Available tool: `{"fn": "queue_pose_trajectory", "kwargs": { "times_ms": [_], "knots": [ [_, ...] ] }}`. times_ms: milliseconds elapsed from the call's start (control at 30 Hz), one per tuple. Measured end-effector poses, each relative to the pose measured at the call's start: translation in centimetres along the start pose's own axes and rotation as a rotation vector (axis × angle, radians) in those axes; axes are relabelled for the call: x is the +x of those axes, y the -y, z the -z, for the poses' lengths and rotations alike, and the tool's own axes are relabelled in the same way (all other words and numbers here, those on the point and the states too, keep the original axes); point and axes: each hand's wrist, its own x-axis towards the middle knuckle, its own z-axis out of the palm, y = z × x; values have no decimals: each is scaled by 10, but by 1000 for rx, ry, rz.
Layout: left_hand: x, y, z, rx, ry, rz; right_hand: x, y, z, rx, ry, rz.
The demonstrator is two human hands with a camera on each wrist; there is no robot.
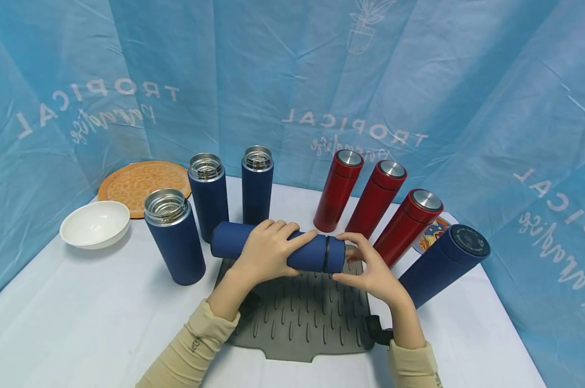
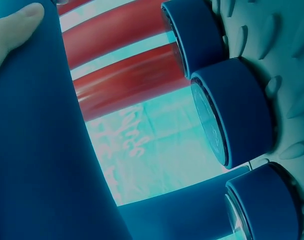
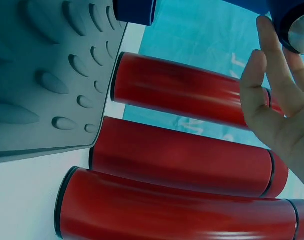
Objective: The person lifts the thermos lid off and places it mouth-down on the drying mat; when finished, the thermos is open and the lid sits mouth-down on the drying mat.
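A dark blue vacuum flask (image 1: 307,260) lies sideways in the air over a grey ridged mat (image 1: 297,328). My left hand (image 1: 263,253) grips its body from above, thumb toward me. At the flask's right end my right hand (image 1: 375,272) holds the blue lid (image 1: 337,256), thumb below and fingers above. That lid's silvery end shows beside my fingers (image 3: 276,70) in the right wrist view. Three loose blue lids (image 2: 236,115) sit on the mat in the left wrist view; the held flask hides them from the head view. To the left, three lidless blue flasks (image 1: 176,242) stand upright.
Three red flasks (image 1: 338,191) with silver-topped lids stand at right, beside a lidded blue flask (image 1: 438,269). A white bowl (image 1: 96,237) and a round pizza-patterned board (image 1: 139,186) are at far left. Partly hidden behind the right-hand flasks is a colourful flat piece (image 1: 430,235). Blue curtains (image 1: 283,64) enclose the table.
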Motion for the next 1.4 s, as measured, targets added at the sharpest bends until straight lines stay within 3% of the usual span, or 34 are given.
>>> {"fn": "queue_pose_trajectory", "kwargs": {
  "times_ms": [400, 600, 800, 933, 1267, 1400],
  "knots": [
    [0, -1, -3, -38, -5, 9, 2, 5, -5, -49, -76, -177],
    [0, -1, -2, -46, 0, 11, 0, 4, -2, 8, -23, -141],
    [-1, -1, -2, -38, -2, 7, -2, 4, 1, -2, -2, -60],
    [-1, -1, -1, -33, 0, 10, -2, 6, 2, -9, 4, -53],
    [0, -2, -1, -57, -8, 14, 1, 9, -3, -68, -74, -238],
    [0, -2, -1, -56, -19, 8, 1, 10, -3, -70, -67, -265]
  ]
}}
